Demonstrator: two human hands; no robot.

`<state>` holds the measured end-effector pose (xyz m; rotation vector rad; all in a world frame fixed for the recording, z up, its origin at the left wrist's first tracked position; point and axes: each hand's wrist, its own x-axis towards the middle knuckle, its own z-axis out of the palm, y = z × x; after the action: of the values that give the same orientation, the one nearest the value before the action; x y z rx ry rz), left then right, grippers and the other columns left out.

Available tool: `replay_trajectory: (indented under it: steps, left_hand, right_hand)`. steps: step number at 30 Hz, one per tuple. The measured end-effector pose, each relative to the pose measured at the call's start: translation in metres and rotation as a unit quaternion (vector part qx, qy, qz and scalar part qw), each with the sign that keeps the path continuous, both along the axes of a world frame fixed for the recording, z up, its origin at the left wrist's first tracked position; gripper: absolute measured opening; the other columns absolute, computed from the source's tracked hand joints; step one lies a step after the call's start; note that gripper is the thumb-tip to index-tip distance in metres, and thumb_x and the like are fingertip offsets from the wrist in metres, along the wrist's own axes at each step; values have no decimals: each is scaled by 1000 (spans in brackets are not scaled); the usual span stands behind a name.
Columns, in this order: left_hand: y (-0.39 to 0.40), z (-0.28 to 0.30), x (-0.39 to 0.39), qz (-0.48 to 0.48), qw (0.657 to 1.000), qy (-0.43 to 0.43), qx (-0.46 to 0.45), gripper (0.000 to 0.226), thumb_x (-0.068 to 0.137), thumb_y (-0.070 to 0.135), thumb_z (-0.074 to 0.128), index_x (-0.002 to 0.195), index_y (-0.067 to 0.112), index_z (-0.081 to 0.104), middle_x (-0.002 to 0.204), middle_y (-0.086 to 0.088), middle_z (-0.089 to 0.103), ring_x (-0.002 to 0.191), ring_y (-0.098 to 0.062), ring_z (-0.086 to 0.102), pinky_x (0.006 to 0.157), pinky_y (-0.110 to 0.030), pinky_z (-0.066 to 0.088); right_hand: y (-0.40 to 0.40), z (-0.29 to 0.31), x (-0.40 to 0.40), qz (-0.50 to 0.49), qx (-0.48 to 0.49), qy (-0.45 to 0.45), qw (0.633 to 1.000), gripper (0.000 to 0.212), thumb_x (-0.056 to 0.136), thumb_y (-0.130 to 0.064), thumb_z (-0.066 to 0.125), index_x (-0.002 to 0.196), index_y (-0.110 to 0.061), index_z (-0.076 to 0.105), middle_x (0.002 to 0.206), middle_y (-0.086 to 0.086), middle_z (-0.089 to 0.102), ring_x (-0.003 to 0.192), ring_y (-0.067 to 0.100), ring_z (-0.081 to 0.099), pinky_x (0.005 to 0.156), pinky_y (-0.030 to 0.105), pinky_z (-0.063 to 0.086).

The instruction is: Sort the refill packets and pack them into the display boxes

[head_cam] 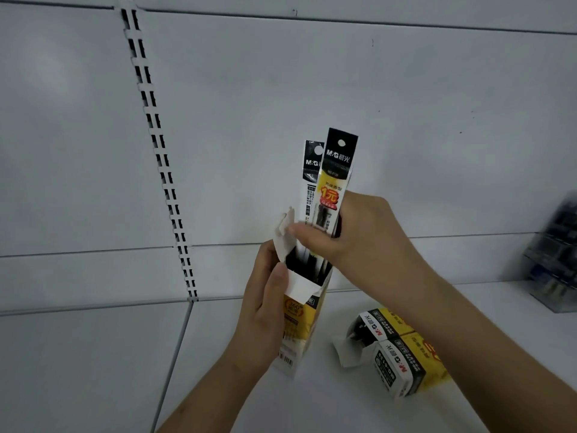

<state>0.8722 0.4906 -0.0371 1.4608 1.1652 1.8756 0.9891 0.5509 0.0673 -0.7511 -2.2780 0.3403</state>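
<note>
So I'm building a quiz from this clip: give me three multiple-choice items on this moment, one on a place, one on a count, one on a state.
1. Where do the spare boxes lie?
A. on the shelf, right of the held box
B. on the floor
C. hung on the wall

2. How many refill packets stick up from the held box?
A. none
B. two
C. five

3. The held box's top flap is:
A. taped shut
C. torn off
B. open

Key: 1 A, they rest on the shelf under the right forearm. 2 B, two black headers show. 3 B, the left hand grips the box, the right hand grips the packets.
</note>
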Motion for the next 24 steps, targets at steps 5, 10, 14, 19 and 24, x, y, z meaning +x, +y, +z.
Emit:
replay_trajectory:
  steps: [5,10,14,19,24]
  left_hand:
    - [0,-2,-2,4,1000,-6,-14,40,93,51,37,125,35,54,114,-12,62,105,-44,56,87,-58,48]
    - [0,-2,-1,-2,1000,2,-8,39,94,48,36,127,36,53,118,-11,62,107,-42,56,90,-58,48]
    - [0,-2,-1,-5,1000,-6,3,36,95,47,37,126,44,55,122,-3,64,117,-26,60,97,-47,49]
    - [1,-1,-1,0,1000,2,1,36,95,48,36,125,43,54,119,-11,61,111,-38,57,93,-54,49]
    - [1,-4,-2,10,1000,0,4,35,94,49,36,123,47,55,119,-4,63,113,-31,59,95,-47,50]
  right_hand:
    - [-2,25,10,28,-118,53,991,37,78,-68,55,83,-32,60,79,-12,68,52,1,59,54,12,49]
    - [0,34,11,-4,-61,28,998,20,90,-40,65,82,-22,68,65,-8,69,48,0,61,51,11,49]
    - [-4,1,-3,-39,-12,-103,994,31,89,-45,64,76,-17,61,66,-6,58,56,8,56,59,14,44]
    - [-6,25,11,-4,-99,17,995,32,79,-58,67,101,-36,63,82,-19,66,63,-9,61,54,9,44]
    - [-4,28,8,-16,-44,-7,999,16,88,-36,69,85,-20,71,67,-8,69,56,1,66,59,15,52]
